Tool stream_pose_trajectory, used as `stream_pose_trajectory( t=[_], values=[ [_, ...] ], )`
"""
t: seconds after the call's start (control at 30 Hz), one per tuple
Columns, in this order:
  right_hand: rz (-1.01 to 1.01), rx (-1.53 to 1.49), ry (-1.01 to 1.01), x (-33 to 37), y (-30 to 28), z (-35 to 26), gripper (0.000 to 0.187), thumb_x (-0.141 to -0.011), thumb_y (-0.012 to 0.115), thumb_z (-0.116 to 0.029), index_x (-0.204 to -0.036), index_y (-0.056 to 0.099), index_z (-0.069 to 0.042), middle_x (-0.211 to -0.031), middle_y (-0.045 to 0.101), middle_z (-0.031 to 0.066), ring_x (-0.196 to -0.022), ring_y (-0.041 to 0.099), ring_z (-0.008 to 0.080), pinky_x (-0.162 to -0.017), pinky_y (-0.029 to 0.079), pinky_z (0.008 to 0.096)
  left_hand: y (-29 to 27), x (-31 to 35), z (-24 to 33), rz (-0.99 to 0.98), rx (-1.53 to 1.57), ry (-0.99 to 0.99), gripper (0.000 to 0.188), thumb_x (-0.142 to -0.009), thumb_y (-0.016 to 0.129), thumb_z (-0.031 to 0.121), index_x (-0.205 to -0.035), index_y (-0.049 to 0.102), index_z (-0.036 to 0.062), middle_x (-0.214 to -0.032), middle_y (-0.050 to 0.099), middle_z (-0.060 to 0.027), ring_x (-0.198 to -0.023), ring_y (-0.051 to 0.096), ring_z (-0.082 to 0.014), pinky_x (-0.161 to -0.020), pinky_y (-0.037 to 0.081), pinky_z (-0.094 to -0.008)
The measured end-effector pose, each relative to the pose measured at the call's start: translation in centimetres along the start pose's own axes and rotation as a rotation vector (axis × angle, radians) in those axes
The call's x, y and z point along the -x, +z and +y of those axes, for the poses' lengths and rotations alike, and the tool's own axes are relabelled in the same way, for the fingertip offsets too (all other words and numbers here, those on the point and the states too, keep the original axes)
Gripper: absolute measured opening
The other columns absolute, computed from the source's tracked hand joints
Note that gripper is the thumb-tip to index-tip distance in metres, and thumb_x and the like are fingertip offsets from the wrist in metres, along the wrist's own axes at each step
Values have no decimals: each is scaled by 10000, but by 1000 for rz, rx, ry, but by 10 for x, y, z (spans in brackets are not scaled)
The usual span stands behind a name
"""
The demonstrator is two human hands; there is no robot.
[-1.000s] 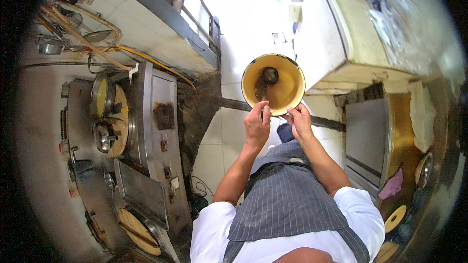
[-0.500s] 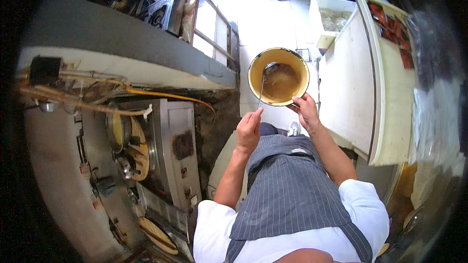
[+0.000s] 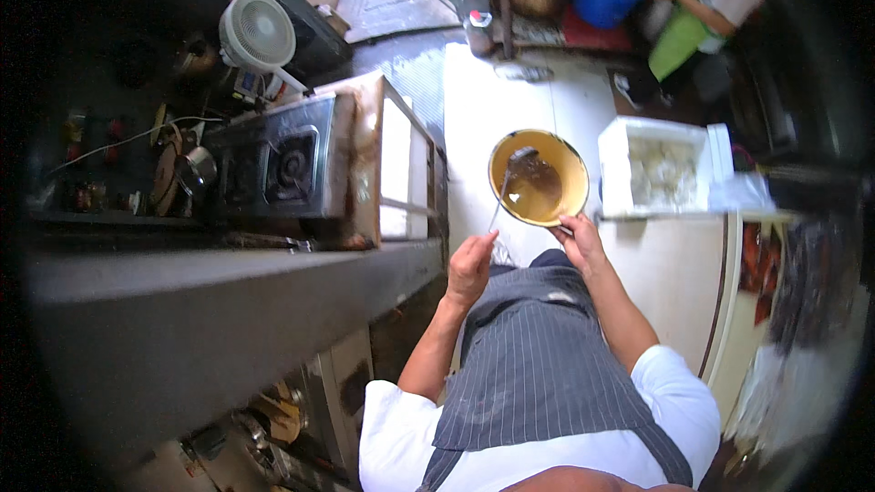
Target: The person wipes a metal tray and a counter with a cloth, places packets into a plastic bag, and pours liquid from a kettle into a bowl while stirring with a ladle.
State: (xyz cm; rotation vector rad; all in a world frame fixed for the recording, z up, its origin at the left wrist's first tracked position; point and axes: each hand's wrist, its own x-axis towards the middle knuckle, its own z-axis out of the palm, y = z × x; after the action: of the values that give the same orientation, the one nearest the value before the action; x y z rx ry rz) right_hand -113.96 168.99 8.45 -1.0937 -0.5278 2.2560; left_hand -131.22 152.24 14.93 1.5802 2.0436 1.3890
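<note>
My right hand (image 3: 581, 241) grips the near right rim of a round pot (image 3: 574, 173), yellowish inside with a dark edge. Brown liquid (image 3: 540, 191) covers the pot's bottom. Closed around the end of a long thin handle, my left hand (image 3: 470, 271) holds a metal ladle (image 3: 521, 160). The ladle's bowl is inside the pot, against its far left side. Both arms reach forward over a dark striped apron (image 3: 538, 364).
On the left, a gas stove (image 3: 293, 164) and a white fan (image 3: 259, 32) stand by a long grey ledge (image 3: 228, 296). To the right is a white box (image 3: 612, 169) with pale contents beside a white cabinet (image 3: 665, 264). Another person (image 3: 715, 9) works at the far right; a bottle (image 3: 478, 34) stands ahead.
I have moved forward: the stove, fan and white box are closer, and the other person has come into view. Both hands keep their holds; the pot sits slightly lower and further right in view.
</note>
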Motion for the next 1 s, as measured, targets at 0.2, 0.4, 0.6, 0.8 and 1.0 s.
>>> stream_pose_trajectory(
  t=[0.2,0.4,0.6,0.8,1.0],
  values=[
    [20,-15,13,-137,93,-52,224,-821,494,11,-1043,482,26,-1028,576,153,-932,597,251,-822,522,400,-17,-149,-65,-57,102,48,325,-797,508,-108,-1098,577,-7,-820,599,-144,-704,605,-233,-612,511,-308],
    [-1,44,3,-312,201,-98,223,-815,489,9,-1037,483,18,-1022,577,133,-918,602,240,-799,535,386,-23,-286,-163,5,46,-18,267,-841,507,-63,-1095,575,-12,-882,614,-158,-741,617,-234,-655,513,-297],
    [-184,173,52,-481,328,-164,176,-816,476,14,-990,455,29,-1006,580,156,-926,616,262,-845,527,424,-62,-444,-231,201,35,-236,232,-877,498,-28,-1096,576,-19,-908,629,-129,-771,621,-194,-673,513,-284],
    [-261,273,63,-653,470,-196,177,-822,475,17,-997,448,28,-1022,572,165,-938,614,273,-833,533,434,-101,-591,-342,419,85,-322,229,-894,505,5,-1111,574,-23,-907,624,-138,-754,629,-195,-671,531,-290],
    [-285,232,71,-804,599,-198,198,-827,500,14,-1019,458,34,-1022,578,176,-911,621,285,-792,553,420,-177,-747,-462,492,235,-362,236,-915,485,34,-1129,570,-16,-920,631,-128,-762,631,-178,-697,529,-286]
  ],
)
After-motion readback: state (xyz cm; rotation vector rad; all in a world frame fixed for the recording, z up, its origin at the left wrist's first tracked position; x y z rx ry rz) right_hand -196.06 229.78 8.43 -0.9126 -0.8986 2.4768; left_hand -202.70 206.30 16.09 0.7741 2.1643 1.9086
